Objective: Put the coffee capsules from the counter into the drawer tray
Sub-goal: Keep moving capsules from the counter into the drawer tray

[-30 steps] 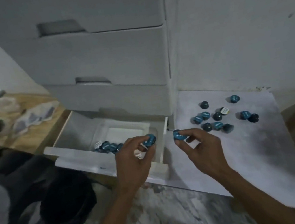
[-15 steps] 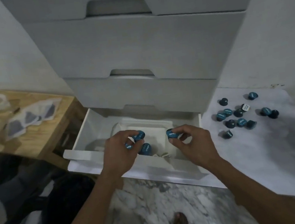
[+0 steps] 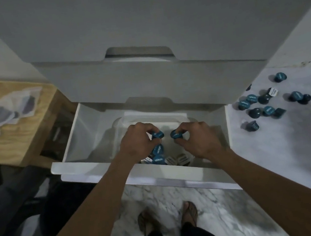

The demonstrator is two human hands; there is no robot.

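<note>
Both hands hover over the white tray (image 3: pixel 172 116) inside the open bottom drawer (image 3: pixel 84 131). My left hand (image 3: pixel 138 142) pinches a blue coffee capsule (image 3: pixel 157 134) between thumb and fingers. My right hand (image 3: pixel 197 138) pinches another blue capsule (image 3: pixel 176 134). The two capsules are close together, a little apart. Below them several capsules (image 3: pixel 158 155) lie in the tray, blue ones and a few pale ones, partly hidden by my left hand. On the white counter (image 3: pixel 294 148) to the right lie several more blue capsules (image 3: pixel 264 105).
Shut drawer fronts (image 3: pixel 145 79) rise right behind the open drawer. A wooden table (image 3: pixel 19 135) with clear plastic packets (image 3: pixel 4 115) stands at the left. Dark objects sit on the floor at lower left. My feet (image 3: pixel 166 218) stand on marble floor below the drawer front.
Both hands have carried their capsules from beside the counter to over the tray and lowered them. My view has tilted downward and moved closer to the drawer.
</note>
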